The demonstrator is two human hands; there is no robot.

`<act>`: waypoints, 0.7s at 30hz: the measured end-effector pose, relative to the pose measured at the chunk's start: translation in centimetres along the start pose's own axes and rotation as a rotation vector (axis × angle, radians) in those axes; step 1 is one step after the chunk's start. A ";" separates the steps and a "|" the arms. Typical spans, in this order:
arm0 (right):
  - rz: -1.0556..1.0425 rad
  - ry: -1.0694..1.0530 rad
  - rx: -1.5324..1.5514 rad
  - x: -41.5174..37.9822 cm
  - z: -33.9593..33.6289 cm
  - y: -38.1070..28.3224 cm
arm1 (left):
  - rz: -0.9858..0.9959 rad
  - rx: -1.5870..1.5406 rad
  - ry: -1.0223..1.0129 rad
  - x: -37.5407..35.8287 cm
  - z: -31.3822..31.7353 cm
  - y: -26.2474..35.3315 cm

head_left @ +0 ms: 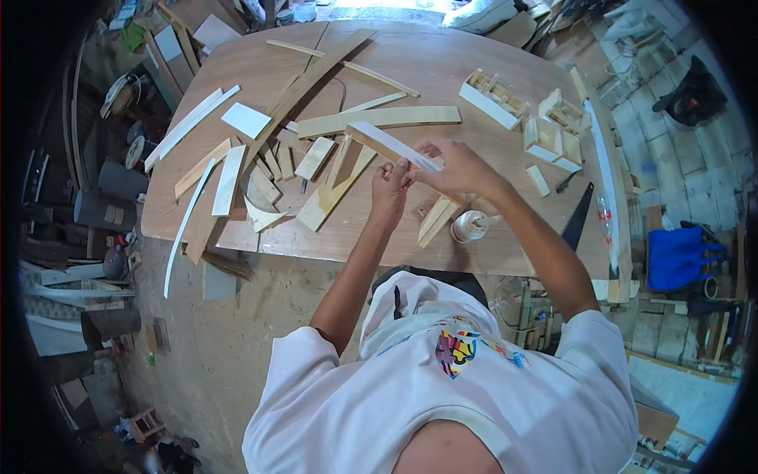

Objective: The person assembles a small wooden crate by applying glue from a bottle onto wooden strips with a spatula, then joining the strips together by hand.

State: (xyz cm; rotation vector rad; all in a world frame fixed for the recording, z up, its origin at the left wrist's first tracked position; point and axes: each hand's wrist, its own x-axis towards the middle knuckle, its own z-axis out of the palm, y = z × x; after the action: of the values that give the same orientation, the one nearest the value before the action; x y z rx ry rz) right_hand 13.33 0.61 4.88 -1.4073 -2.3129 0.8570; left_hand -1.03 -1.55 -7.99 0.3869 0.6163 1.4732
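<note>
Over the near middle of the table, both my hands grip a wooden strip with a white face point(391, 144), which slants from upper left to lower right. My left hand point(389, 189) pinches it from below near its right end, thumb up. Curled over that same end is my right hand point(454, 167), its fingers close to the left thumb. Just below the right hand lie a narrow wood block point(436, 224) and a small round tub point(469, 227) with a stick across it. A pale wood board point(325, 204) rests on the table to the left.
Scattered offcuts and a long plank point(304, 91) cover the table's left half. Small wooden box assemblies point(493, 99) stand at the back right. A handsaw blade point(578, 217) and a plastic bottle point(605, 217) lie near the right edge. White strips point(186, 225) overhang the left front edge.
</note>
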 end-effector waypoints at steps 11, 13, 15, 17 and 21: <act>0.099 -0.550 0.512 0.8 -5.6 4.7 | 0.066 0.194 0.012 -1.4 4.8 -2.4; 0.059 -0.565 0.476 0.9 -6.0 5.5 | 0.125 0.228 0.044 -1.5 5.8 -3.2; 0.022 -0.577 0.444 0.9 -6.7 6.2 | 0.126 0.247 0.030 -1.5 6.5 -3.6; -0.040 -0.607 0.517 0.8 -7.7 6.7 | 0.126 0.267 0.008 -1.5 7.5 -4.1; -0.066 -0.540 0.461 0.4 -9.3 8.2 | 0.080 0.479 0.065 -1.9 10.2 -3.9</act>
State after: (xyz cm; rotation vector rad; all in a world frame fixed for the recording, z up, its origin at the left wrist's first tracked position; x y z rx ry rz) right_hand 23.80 6.85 6.95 -0.9760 -2.2647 1.7864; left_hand 8.25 -2.44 -1.93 0.7424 1.0196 1.4094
